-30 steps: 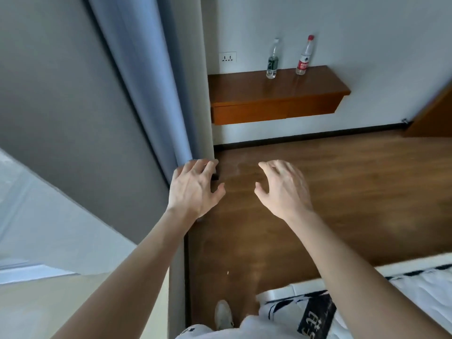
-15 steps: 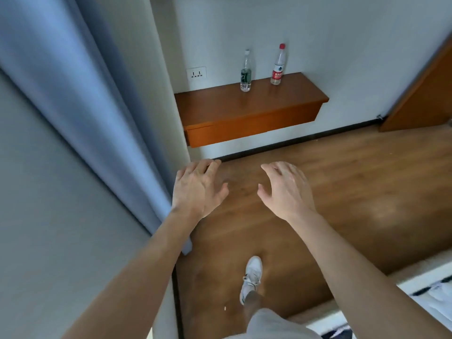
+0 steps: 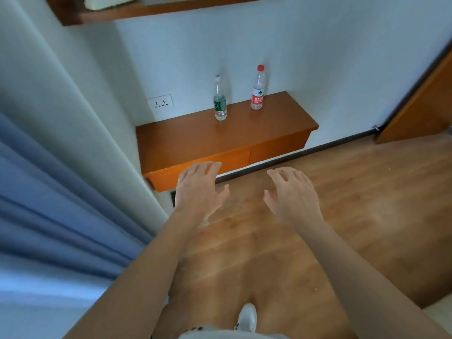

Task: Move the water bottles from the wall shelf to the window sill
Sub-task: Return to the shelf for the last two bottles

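Two clear water bottles stand upright on the orange-brown wall shelf [image 3: 195, 140]. The green-label bottle [image 3: 220, 101] is left of the red-label, red-capped bottle [image 3: 258, 90], both near the wall. My left hand [image 3: 199, 189] hovers in front of the shelf's front edge, fingers spread, holding nothing. My right hand [image 3: 292, 194] is stretched out over the wooden floor, also spread and empty. Both hands are well short of the bottles. The window sill is not in view.
A blue curtain [image 3: 56, 211] and a white wall corner [image 3: 80, 113] fill the left. A wall socket [image 3: 161, 103] sits left of the bottles. An upper wooden shelf [image 3: 146, 9] runs along the top, a wooden door [image 3: 420, 106] at right. My white shoe [image 3: 247, 319] is below.
I have stepped closer to the shelf; it and the bottles appear larger and nearer. The bed has left the view. Both hands stay spread and empty in front of me.
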A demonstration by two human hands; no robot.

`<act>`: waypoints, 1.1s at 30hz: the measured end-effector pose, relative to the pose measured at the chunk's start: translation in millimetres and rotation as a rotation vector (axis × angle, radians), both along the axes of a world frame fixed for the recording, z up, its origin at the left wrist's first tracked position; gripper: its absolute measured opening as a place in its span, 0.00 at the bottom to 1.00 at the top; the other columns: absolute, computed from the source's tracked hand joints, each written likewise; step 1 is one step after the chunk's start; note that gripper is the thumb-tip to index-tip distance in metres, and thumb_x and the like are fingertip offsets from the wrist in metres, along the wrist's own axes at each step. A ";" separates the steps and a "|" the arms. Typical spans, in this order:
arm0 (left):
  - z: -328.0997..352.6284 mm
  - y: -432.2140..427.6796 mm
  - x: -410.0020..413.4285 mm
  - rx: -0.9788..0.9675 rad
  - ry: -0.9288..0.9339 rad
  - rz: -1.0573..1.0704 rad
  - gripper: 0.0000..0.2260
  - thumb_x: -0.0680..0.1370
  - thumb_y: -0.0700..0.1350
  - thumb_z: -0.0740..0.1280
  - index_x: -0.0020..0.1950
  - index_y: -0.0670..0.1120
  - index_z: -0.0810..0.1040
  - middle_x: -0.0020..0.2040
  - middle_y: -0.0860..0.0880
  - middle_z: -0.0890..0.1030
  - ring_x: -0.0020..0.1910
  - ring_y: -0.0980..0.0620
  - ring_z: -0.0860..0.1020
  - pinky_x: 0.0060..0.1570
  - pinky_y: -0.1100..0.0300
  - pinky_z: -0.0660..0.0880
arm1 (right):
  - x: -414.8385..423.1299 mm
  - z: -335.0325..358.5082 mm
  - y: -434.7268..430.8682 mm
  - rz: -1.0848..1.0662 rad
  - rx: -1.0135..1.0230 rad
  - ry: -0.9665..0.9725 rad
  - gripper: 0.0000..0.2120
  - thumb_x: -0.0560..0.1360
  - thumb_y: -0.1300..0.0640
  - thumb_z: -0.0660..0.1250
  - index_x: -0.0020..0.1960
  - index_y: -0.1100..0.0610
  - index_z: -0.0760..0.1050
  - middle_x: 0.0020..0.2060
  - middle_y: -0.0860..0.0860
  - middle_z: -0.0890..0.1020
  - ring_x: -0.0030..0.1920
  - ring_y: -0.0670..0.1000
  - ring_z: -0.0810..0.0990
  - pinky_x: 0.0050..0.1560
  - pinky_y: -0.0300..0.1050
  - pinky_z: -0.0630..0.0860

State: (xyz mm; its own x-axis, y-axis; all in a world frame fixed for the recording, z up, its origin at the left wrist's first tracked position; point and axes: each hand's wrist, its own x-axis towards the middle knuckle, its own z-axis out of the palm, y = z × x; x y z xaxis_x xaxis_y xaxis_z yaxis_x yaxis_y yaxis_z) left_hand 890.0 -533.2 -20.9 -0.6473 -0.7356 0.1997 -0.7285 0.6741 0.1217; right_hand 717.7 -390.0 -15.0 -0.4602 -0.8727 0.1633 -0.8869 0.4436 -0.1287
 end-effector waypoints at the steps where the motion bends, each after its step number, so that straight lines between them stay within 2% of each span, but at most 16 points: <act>1: -0.5 -8.7 -14.9 0.002 0.003 0.000 0.25 0.77 0.62 0.62 0.72 0.55 0.69 0.71 0.53 0.74 0.71 0.50 0.70 0.70 0.48 0.65 | -13.7 0.2 -8.6 -0.007 0.004 -0.006 0.27 0.77 0.40 0.67 0.73 0.48 0.72 0.70 0.50 0.76 0.73 0.54 0.72 0.74 0.53 0.65; 7: -4.4 -50.2 -82.3 -0.001 0.013 -0.026 0.25 0.77 0.62 0.62 0.72 0.53 0.69 0.69 0.52 0.75 0.69 0.50 0.71 0.68 0.49 0.69 | -74.4 -1.2 -52.6 -0.003 0.005 -0.053 0.25 0.76 0.45 0.69 0.71 0.52 0.73 0.68 0.53 0.78 0.71 0.56 0.73 0.73 0.57 0.69; 15: -15.5 -121.0 -161.3 0.014 0.025 -0.019 0.26 0.77 0.63 0.61 0.73 0.54 0.70 0.70 0.53 0.74 0.70 0.51 0.71 0.69 0.51 0.67 | -151.1 -20.7 -127.2 -0.040 -0.023 -0.041 0.25 0.76 0.41 0.68 0.71 0.49 0.73 0.69 0.51 0.78 0.72 0.55 0.73 0.73 0.56 0.66; 20: -25.4 -185.6 -213.9 0.014 0.015 -0.025 0.26 0.78 0.63 0.60 0.73 0.53 0.68 0.71 0.52 0.74 0.70 0.50 0.70 0.70 0.50 0.68 | -205.9 -30.7 -195.2 -0.042 -0.041 -0.029 0.25 0.76 0.40 0.67 0.70 0.49 0.74 0.68 0.51 0.78 0.71 0.55 0.74 0.71 0.56 0.71; 27: -39.8 -279.1 -280.5 0.074 0.003 -0.012 0.27 0.78 0.63 0.60 0.75 0.54 0.65 0.73 0.52 0.71 0.72 0.50 0.69 0.72 0.50 0.65 | -281.5 -39.1 -305.2 -0.015 0.009 -0.034 0.26 0.77 0.41 0.66 0.71 0.49 0.72 0.69 0.50 0.77 0.72 0.54 0.72 0.73 0.56 0.70; 33: -55.3 -331.5 -306.8 0.123 -0.009 0.049 0.28 0.77 0.65 0.60 0.74 0.55 0.66 0.73 0.53 0.71 0.72 0.51 0.69 0.71 0.51 0.65 | -329.4 -55.1 -373.7 0.025 0.049 -0.052 0.26 0.76 0.40 0.66 0.72 0.49 0.71 0.69 0.50 0.77 0.72 0.54 0.72 0.73 0.56 0.69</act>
State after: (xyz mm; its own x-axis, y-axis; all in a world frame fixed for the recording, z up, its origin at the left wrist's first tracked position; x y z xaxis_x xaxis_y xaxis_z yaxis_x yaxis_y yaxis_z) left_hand 583.2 -864.8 -76.2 -0.6110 -0.7852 0.1007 -0.7619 0.6178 0.1947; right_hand 388.3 -763.7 -70.1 -0.4446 -0.8905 0.0965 -0.8906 0.4279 -0.1538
